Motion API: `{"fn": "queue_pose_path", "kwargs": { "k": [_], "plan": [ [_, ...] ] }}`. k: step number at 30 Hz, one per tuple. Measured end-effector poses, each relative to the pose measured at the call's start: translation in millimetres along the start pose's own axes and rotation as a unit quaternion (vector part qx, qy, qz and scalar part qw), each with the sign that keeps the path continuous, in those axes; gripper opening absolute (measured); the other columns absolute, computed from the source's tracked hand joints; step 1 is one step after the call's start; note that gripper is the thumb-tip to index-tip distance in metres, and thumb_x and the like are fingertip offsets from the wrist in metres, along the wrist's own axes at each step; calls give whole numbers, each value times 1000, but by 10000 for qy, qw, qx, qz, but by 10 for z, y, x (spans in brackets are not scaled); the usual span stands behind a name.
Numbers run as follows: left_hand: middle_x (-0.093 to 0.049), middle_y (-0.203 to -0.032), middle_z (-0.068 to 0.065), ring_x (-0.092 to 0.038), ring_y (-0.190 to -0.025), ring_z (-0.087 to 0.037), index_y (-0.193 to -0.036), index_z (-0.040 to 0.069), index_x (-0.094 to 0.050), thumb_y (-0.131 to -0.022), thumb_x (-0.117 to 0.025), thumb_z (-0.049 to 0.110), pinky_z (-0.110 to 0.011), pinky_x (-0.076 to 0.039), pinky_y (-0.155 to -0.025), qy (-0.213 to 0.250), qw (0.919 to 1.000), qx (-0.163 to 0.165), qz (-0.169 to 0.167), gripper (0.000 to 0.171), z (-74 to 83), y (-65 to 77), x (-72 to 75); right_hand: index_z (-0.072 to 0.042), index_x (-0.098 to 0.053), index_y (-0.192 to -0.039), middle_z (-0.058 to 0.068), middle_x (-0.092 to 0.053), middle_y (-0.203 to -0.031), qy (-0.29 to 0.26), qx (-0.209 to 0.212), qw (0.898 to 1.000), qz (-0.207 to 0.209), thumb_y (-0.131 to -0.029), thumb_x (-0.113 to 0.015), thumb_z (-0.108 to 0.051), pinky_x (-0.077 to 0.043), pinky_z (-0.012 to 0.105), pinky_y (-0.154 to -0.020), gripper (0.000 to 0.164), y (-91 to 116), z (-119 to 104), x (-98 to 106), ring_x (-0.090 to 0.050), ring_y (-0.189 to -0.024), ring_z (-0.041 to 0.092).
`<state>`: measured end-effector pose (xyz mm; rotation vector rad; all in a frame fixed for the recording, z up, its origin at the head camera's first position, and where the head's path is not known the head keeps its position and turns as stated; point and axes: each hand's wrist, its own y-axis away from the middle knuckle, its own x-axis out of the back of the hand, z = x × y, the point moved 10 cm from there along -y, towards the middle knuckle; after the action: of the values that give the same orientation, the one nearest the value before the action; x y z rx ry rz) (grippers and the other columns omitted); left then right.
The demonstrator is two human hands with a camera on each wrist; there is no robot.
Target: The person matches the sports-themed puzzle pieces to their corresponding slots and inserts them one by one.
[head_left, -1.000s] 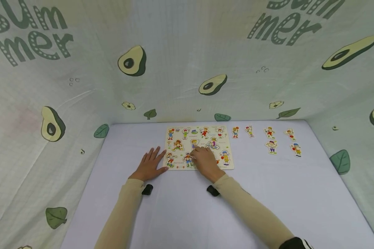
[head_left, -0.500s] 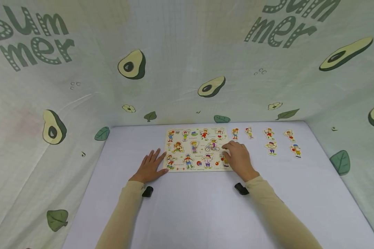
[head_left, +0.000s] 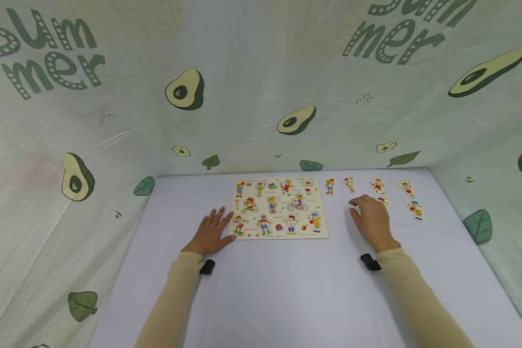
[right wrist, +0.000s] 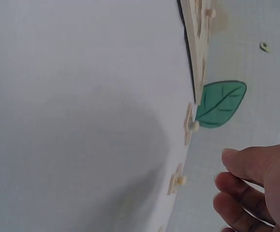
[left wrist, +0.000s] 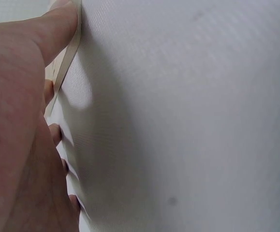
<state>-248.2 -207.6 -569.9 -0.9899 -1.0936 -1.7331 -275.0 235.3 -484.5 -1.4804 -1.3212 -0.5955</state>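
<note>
My left hand [head_left: 208, 234] is spread out flat on the pale, smooth table [head_left: 287, 290]. Its fingers fan apart and grip nothing. The thumb and the nearest fingertip touch the left edge of the flat, cream, wooden picture board [head_left: 262, 205]. That board lies on the table in front of me, between my two hands, and it is full of bright little kids playing sports.

My right hand [head_left: 371, 224] is up in the air, past the board's right side. Its fingers bend softly, with just air between them and the thumb. It is near the six small, flat, bright wooden kid pieces [head_left: 415, 210], which lie to the right of the board. My right hand hides part of one of them. In the right wrist view, two pieces have little round wooden knobs [right wrist: 181, 181]. Behind it all hangs a pale cloth [head_left: 243, 96] with green avocados.
</note>
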Motion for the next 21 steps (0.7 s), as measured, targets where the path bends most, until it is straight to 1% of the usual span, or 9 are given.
{"fn": "queue_pose_path", "kwargs": {
  "k": [11, 21],
  "plan": [
    [-11, -177, -18, -3, -163, -44, -169, 14, -26, -105, -62, 48, -62, -5, -131, 63, 10000, -19, -6, 81, 7, 7, 20, 7, -73, -111, 29, -69, -110, 111, -311, 9994, -92, -90, -76, 3, -47, 68, -88, 22, -19, 393, 92, -65, -103, 52],
    [-10, -177, -18, -2, -163, -44, -169, 14, -26, -105, -62, 47, -62, -4, -131, 74, 9999, 66, -49, 81, 9, 11, 24, 8, -72, -113, 35, -67, -114, 295, -491, 9984, -26, -87, -74, 3, -46, 70, -75, 27, 0, 738, 201, -62, -102, 59]
  ]
}}
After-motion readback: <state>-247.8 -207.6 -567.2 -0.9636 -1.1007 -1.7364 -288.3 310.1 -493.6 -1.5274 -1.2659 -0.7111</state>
